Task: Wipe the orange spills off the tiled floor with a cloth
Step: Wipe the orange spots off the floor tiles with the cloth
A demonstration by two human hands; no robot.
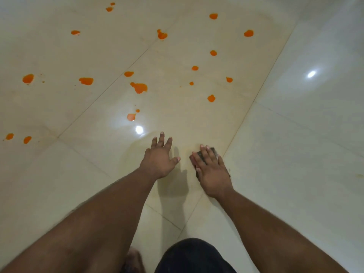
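Several orange spills dot the cream tiled floor (275,134), among them a large blot (140,88) in the middle and a smaller one (131,116) nearest my hands. My right hand (211,170) presses flat on a small dark cloth (207,154), which shows only under and beside the fingers. My left hand (160,155) rests on the floor with fingers spread, a little left of the cloth, holding nothing. A faint wet yellowish smear surrounds both hands.
More orange spots lie at the far left (28,78), near the left edge (9,136) and toward the upper right (248,33). Grout lines cross the floor diagonally. Lamp reflections glare on the glossy tiles (139,129). My dark-clothed knee (194,257) is at the bottom.
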